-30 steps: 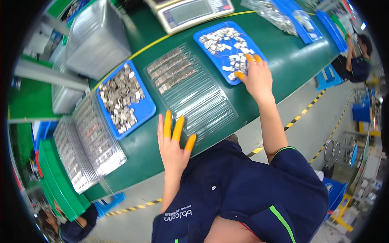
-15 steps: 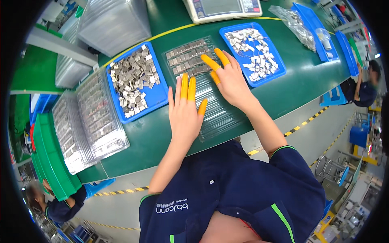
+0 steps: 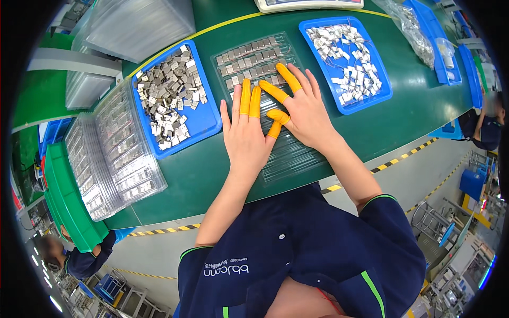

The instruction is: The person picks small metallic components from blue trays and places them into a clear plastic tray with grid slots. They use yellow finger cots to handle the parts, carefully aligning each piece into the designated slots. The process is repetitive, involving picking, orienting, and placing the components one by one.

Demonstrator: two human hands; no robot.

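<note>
A clear plastic tray (image 3: 291,153) with ridged grooves lies in front of me. Its far part holds rows of small grey metal rectangular pieces (image 3: 249,63). Yellow finger cots cover the thumb and two fingers of each hand. My left hand (image 3: 245,132) rests over the tray's left side, fingers stretched out at the nearest filled row. From the right comes my right hand (image 3: 305,114), its fingers spread, with the fingertips at the same row's right part. The two thumbs meet above the bare grooves. I see nothing held in either hand, though the spots under the fingertips are hidden.
A blue tray (image 3: 204,124) of loose grey metal pieces stands left, another blue tray (image 3: 386,95) of small white wired parts right. Filled clear trays (image 3: 127,153) are stacked farther left beside a green bin (image 3: 69,204). A scale (image 3: 307,4) stands at the back.
My right hand has moved a little left and nearer to me, its thumb now meeting the left thumb. The left hand's fingers have shifted slightly away from me along the tray.
</note>
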